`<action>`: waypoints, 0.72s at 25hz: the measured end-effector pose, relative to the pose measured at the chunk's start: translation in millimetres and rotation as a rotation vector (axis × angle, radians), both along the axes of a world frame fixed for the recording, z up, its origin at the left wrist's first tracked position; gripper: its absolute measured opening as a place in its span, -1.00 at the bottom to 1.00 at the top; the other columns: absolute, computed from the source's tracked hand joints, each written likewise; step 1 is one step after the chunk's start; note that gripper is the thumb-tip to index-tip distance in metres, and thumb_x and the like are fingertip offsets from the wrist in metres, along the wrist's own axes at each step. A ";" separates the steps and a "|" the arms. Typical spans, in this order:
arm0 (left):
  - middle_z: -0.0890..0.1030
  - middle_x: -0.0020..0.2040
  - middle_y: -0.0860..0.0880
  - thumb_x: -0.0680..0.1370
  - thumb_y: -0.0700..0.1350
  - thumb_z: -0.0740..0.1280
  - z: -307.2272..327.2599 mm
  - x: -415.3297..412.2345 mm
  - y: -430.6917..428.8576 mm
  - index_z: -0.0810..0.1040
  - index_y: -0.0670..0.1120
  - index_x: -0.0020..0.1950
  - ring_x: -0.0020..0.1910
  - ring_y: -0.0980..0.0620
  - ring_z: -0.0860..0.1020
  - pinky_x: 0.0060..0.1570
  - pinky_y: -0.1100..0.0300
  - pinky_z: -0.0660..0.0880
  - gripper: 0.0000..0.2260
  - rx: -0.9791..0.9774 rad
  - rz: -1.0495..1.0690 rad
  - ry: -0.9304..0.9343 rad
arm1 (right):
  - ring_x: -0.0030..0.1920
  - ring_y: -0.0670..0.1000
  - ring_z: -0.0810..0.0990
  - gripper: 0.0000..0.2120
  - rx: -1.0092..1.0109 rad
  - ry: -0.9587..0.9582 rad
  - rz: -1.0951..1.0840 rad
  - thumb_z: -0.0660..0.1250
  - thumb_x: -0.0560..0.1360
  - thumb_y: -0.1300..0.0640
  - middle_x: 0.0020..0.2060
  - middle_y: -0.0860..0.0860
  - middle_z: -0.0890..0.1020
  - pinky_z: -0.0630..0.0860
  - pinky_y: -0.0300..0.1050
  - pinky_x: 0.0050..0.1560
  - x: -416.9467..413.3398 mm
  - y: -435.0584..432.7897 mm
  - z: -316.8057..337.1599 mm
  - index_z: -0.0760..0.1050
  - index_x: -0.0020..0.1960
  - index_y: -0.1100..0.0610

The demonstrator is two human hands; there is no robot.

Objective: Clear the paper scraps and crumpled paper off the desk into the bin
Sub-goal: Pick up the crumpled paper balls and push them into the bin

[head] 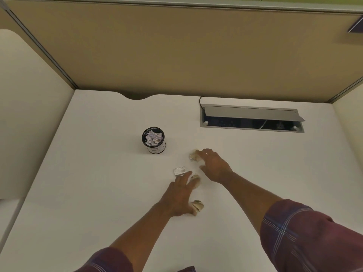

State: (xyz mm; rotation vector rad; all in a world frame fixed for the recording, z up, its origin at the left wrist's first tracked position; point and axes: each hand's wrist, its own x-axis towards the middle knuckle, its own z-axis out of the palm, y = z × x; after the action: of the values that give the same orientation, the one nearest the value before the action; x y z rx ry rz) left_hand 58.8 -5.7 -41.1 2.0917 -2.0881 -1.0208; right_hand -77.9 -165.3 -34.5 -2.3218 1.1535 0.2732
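Note:
A small black bin [153, 140] with a white label stands on the white desk [98, 173], with crumpled white paper inside it. My right hand [215, 165] reaches forward with spread fingers, its fingertips touching a crumpled paper ball [193, 155]. My left hand [179, 195] lies flat with fingers apart. A second paper ball [196, 180] sits at its fingertips and a third [198, 205] by its thumb. A small printed paper scrap [179, 171] lies flat just beyond my left fingers.
A recessed cable box [251, 122] with its grey lid raised sits in the desk at the back right, with a black cable at its left end. Tan partition walls [176, 55] close off the back and sides of the desk.

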 end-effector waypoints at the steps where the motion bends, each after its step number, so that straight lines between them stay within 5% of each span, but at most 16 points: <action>1: 0.01 0.69 -0.07 0.25 0.23 0.62 -3.2 -3.7 0.7 0.09 0.09 0.61 0.60 -0.16 0.14 0.46 -0.14 0.37 0.08 0.008 -0.058 -0.044 | 0.48 0.14 0.33 -0.40 -0.025 0.024 0.057 0.31 0.60 0.06 0.55 0.04 0.25 0.48 0.10 0.35 6.4 -3.4 -0.2 0.18 0.58 -0.04; 4: 0.00 0.68 -0.10 0.31 0.17 0.61 -17.1 -12.4 1.4 0.12 0.11 0.59 0.53 -0.19 0.23 0.40 -0.15 0.42 -0.01 0.014 -0.143 -0.132 | 0.45 0.16 0.34 -0.44 -0.104 0.098 0.178 0.29 0.62 0.03 0.54 0.08 0.25 0.52 0.10 0.30 27.2 -10.7 -2.9 0.19 0.57 -0.06; 11: 0.34 0.49 -0.12 0.55 -0.15 0.42 -38.5 -22.6 6.5 0.51 0.00 0.34 0.29 -0.20 0.48 0.20 -0.11 0.57 -0.64 -0.065 -0.097 -0.074 | 0.24 0.19 0.45 -0.65 -0.254 0.253 0.353 0.32 0.58 0.18 0.32 0.13 0.40 0.56 0.03 -0.02 46.9 -8.3 -15.8 0.46 0.35 0.02; 13: 0.39 0.46 -0.13 0.59 -0.18 0.35 -42.6 -22.6 8.9 0.53 -0.02 0.34 0.28 -0.20 0.51 0.21 -0.08 0.58 -0.69 -0.058 -0.065 -0.024 | 0.17 0.19 0.48 -0.68 -0.256 0.254 0.334 0.28 0.57 0.26 0.24 0.14 0.44 0.54 0.03 -0.10 42.8 -5.9 -19.2 0.52 0.29 0.06; 16: 0.44 0.46 -0.03 0.60 0.02 0.29 -45.5 -17.8 12.9 0.48 0.05 0.43 0.38 -0.12 0.48 0.19 0.20 0.49 -0.62 -0.030 0.037 0.036 | 0.10 0.18 0.50 -0.73 -0.273 0.257 0.296 0.26 0.54 0.32 0.17 0.13 0.47 0.48 -0.01 -0.19 30.4 -1.4 -23.8 0.53 0.21 0.13; 18: 0.47 0.45 -0.03 0.61 0.00 0.28 -48.7 -14.5 16.3 0.51 0.06 0.42 0.39 -0.08 0.47 0.27 0.18 0.48 -0.63 -0.060 0.065 0.078 | 0.08 0.16 0.52 -0.76 -0.274 0.241 0.237 0.25 0.55 0.32 0.15 0.13 0.49 0.49 -0.03 -0.16 19.7 2.5 -27.9 0.54 0.18 0.16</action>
State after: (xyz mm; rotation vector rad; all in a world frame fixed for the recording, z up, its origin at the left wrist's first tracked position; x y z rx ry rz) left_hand 44.3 10.6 -89.8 2.0430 -1.9756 -1.0023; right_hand -58.2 -162.8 -62.4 -2.7330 1.0806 0.5218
